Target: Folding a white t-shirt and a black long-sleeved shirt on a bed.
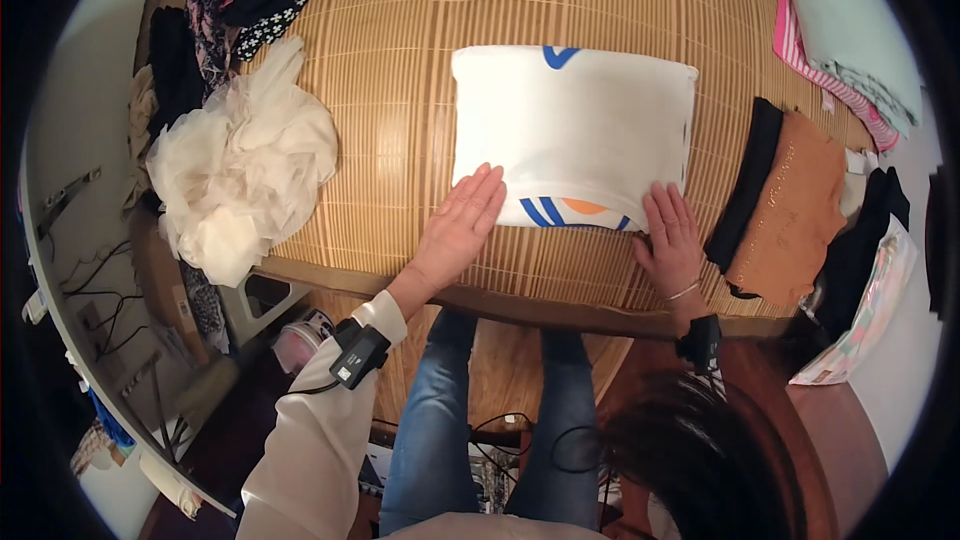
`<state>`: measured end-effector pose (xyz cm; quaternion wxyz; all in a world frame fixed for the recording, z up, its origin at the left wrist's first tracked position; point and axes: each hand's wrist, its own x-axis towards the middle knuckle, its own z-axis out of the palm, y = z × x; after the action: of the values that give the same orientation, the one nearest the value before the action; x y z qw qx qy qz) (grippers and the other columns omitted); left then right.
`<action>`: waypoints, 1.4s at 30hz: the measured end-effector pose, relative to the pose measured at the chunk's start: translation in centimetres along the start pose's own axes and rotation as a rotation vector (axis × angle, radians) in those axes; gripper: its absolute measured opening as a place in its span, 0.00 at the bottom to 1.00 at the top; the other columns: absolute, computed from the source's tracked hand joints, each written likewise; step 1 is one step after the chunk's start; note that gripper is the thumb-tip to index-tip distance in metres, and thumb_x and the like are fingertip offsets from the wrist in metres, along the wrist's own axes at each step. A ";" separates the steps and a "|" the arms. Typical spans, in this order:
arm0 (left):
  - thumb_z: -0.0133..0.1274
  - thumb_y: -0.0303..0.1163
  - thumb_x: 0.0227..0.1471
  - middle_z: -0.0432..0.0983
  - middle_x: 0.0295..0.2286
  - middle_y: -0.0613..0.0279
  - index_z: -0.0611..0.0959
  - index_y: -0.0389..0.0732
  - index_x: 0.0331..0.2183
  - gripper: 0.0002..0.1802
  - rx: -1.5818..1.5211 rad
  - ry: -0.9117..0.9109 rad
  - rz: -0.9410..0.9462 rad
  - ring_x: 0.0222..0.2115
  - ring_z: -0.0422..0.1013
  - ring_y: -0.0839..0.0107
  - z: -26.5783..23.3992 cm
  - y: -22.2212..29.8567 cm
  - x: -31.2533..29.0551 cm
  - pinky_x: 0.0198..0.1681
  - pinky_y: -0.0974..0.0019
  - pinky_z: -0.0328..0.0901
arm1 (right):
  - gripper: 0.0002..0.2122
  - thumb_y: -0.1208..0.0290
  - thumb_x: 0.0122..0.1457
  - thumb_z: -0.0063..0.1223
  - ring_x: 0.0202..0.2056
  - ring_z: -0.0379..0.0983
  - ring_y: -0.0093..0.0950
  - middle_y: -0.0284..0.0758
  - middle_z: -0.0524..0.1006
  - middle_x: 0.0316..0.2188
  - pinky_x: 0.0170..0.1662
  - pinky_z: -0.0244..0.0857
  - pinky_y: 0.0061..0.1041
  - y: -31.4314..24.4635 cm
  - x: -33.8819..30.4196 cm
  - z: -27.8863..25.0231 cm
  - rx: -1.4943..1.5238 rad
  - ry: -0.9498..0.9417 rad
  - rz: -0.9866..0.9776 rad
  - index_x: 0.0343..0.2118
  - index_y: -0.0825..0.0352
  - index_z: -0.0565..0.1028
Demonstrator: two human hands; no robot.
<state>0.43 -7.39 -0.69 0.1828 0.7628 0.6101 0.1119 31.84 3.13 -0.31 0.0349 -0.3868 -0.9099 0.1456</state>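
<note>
shirt: folded white shirt, mid surface, near the front edge
feel: soft, light, floppy I'd guess
hands: left hand and right hand flat on its front edge, fingers spread, gripping nothing
grab: front corners

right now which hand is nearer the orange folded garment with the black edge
Right. The right hand lies just beside the orange garment; the left hand is across the white folded shirt.
</note>
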 end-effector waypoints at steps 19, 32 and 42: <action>0.47 0.14 0.38 0.71 0.29 0.45 0.75 0.34 0.34 0.16 -0.387 -0.019 -0.234 0.34 0.67 0.45 -10.0 5.0 -6.4 0.38 0.53 0.63 | 0.10 0.76 0.45 0.51 0.35 0.70 0.37 0.36 0.74 0.30 0.42 0.63 0.35 -7.1 -3.6 -10.2 0.283 -0.054 0.106 0.33 0.61 0.72; 0.47 0.20 0.46 0.75 0.27 0.62 0.77 0.34 0.37 0.13 -0.870 -0.341 -0.280 0.28 0.68 0.79 -27.3 12.1 -15.3 0.31 0.74 0.65 | 0.12 0.72 0.49 0.47 0.32 0.73 0.43 0.43 0.76 0.30 0.36 0.66 0.37 -26.5 -20.8 -28.6 0.582 -0.101 0.699 0.38 0.62 0.71; 0.44 0.23 0.53 0.72 0.30 0.62 0.76 0.35 0.40 0.11 -0.963 -0.706 -0.035 0.31 0.66 0.74 -34.1 22.3 -14.6 0.36 0.71 0.62 | 0.11 0.73 0.51 0.47 0.33 0.73 0.46 0.47 0.75 0.28 0.36 0.65 0.38 -39.5 -33.7 -30.5 0.666 0.549 1.129 0.38 0.64 0.70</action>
<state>3.47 -20.91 40.34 0.7015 0.5749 0.4057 0.1125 33.34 -39.71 42.01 0.2984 -0.7907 -0.4362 0.3090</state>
